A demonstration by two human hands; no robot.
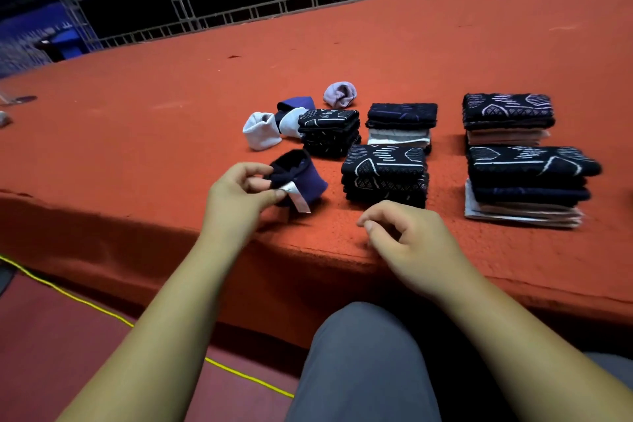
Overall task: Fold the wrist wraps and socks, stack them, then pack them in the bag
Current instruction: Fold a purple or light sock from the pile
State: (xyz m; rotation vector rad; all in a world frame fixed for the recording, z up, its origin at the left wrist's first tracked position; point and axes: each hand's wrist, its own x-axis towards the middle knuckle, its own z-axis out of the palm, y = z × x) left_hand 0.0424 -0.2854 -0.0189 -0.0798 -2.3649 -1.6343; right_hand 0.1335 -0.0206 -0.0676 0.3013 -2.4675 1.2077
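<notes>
Red table (137,154), left hand (236,197) pinching navy wrist wrap (306,181) with white tag (298,199), right hand (412,238) loosely curled, empty.

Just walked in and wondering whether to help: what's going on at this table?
A person seated at the orange table is handling small textiles. Their left hand pinches a dark blue wrist wrap near its white tag; the right hand hovers beside it, holding nothing. Five folded stacks stand to the right, and loose wraps lie behind. No bag is visible.
</notes>
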